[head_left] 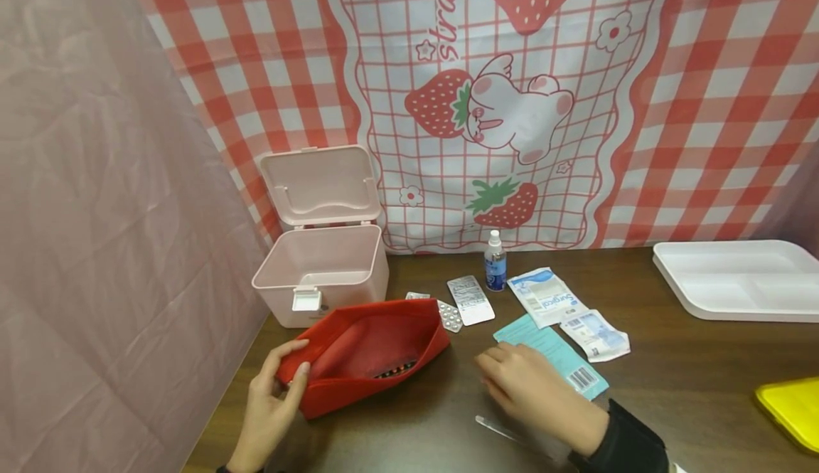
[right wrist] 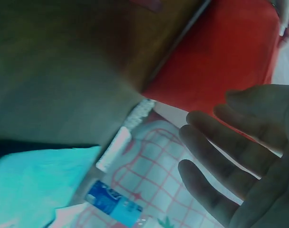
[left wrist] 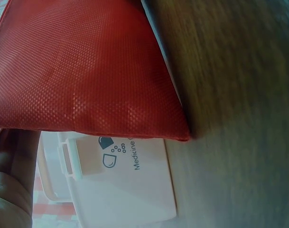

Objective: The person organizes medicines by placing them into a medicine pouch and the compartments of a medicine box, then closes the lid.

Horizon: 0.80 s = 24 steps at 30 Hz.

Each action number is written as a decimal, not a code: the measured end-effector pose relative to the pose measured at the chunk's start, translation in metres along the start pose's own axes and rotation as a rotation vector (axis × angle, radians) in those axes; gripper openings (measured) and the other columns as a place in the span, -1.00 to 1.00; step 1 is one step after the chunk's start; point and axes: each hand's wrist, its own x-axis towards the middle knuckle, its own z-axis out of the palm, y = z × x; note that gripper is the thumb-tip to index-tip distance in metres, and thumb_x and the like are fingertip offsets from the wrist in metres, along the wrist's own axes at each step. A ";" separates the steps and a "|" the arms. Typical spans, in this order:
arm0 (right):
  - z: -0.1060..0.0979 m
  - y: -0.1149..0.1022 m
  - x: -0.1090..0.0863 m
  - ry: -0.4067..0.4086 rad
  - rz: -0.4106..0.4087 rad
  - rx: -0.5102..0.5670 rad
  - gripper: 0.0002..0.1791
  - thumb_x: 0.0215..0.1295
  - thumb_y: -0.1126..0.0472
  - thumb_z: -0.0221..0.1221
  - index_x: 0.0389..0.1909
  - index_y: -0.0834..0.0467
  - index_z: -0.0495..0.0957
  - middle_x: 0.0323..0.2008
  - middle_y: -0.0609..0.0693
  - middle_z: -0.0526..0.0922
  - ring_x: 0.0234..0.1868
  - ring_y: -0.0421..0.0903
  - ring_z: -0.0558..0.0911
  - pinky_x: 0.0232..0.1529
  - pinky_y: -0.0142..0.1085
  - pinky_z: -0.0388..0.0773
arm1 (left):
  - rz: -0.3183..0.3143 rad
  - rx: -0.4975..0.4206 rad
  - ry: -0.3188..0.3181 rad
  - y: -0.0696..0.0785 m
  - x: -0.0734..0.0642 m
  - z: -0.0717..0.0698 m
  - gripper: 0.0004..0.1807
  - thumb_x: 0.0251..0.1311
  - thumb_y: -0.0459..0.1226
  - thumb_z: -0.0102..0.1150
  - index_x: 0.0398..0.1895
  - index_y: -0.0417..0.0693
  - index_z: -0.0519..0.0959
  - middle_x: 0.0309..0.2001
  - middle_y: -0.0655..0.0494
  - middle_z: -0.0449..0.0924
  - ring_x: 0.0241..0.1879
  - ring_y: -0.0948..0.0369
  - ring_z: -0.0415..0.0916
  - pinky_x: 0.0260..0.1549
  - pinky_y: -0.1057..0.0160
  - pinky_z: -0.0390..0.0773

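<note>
My left hand (head_left: pixel 271 395) grips the left end of a red fabric pouch (head_left: pixel 348 393), thumb on the near side. The pouch gapes upward, with a dark strip with orange dots (head_left: pixel 394 370) inside. My right hand (head_left: pixel 525 388) is over the table, right of the pouch, in front of a teal packet (head_left: pixel 579 366). In the right wrist view its fingers (right wrist: pixel 220 147) are spread and loosely bent, holding nothing. Under that hand, a thin clear strip (head_left: pixel 494 427) lies on the table. The left wrist view shows the pouch's woven side (left wrist: pixel 87 71) close up.
Behind the pouch stands a pink medicine box (head_left: pixel 367 284), lid raised. Blister packs (head_left: pixel 470 299), a spray bottle (head_left: pixel 495 270), a surgical packet (head_left: pixel 544 299) and a smaller white packet (head_left: pixel 595 334) lie or stand farther back. At right are a white tray (head_left: pixel 675 288) and a yellow object (head_left: pixel 793 409).
</note>
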 end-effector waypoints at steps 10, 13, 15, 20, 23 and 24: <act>0.011 -0.002 -0.028 -0.108 0.003 -0.027 -0.82 -0.11 0.18 0.31 -0.60 0.01 0.46 -0.62 -0.20 0.45 -0.54 -0.20 0.44 -0.62 -0.38 0.27 | 0.023 0.009 -0.001 0.012 0.004 0.001 -0.57 -0.06 -0.74 0.03 -0.03 -0.45 0.40 -0.23 -0.23 0.53 -0.43 0.40 0.47 -0.55 0.50 0.47; 0.012 -0.004 -0.035 -0.121 0.013 -0.031 -0.83 -0.09 0.18 0.31 -0.64 0.01 0.47 -0.64 -0.20 0.39 -0.60 -0.24 0.39 -0.64 -0.39 0.24 | 0.015 0.016 -0.008 0.004 0.002 0.001 -0.55 -0.05 -0.73 0.04 -0.01 -0.41 0.40 -0.20 -0.24 0.53 -0.40 0.40 0.48 -0.52 0.50 0.48; 0.011 -0.005 -0.039 -0.138 0.026 -0.030 -0.83 -0.08 0.18 0.30 -0.66 0.01 0.47 -0.65 -0.21 0.36 -0.62 -0.26 0.36 -0.65 -0.39 0.23 | 0.006 0.017 -0.010 0.000 0.000 0.001 -0.54 -0.03 -0.71 0.04 0.01 -0.39 0.40 -0.19 -0.23 0.53 -0.38 0.39 0.49 -0.51 0.49 0.49; 0.009 -0.006 -0.047 -0.211 0.049 -0.025 -0.84 -0.06 0.14 0.29 -0.66 0.01 0.50 -0.64 -0.21 0.37 -0.61 -0.27 0.36 -0.64 -0.38 0.23 | -0.014 0.015 -0.010 0.000 0.000 0.000 -0.55 0.00 -0.69 0.04 0.02 -0.37 0.40 -0.19 -0.18 0.54 -0.41 0.40 0.48 -0.54 0.48 0.48; 0.008 -0.006 -0.050 -0.314 0.074 0.019 -0.86 0.00 0.11 0.27 -0.62 0.02 0.53 -0.63 -0.21 0.39 -0.59 -0.30 0.34 -0.62 -0.38 0.24 | -0.013 0.013 -0.008 0.001 0.000 0.000 -0.55 -0.01 -0.70 0.04 0.02 -0.38 0.39 -0.17 -0.15 0.54 -0.40 0.40 0.49 -0.53 0.48 0.49; 0.008 -0.006 -0.050 -0.347 0.083 0.037 -0.86 0.02 0.10 0.26 -0.60 0.02 0.54 -0.62 -0.21 0.39 -0.59 -0.31 0.34 -0.62 -0.38 0.25 | -0.015 0.012 -0.009 0.001 0.000 0.000 -0.55 -0.01 -0.70 0.04 0.02 -0.38 0.39 -0.17 -0.13 0.54 -0.39 0.40 0.49 -0.52 0.48 0.50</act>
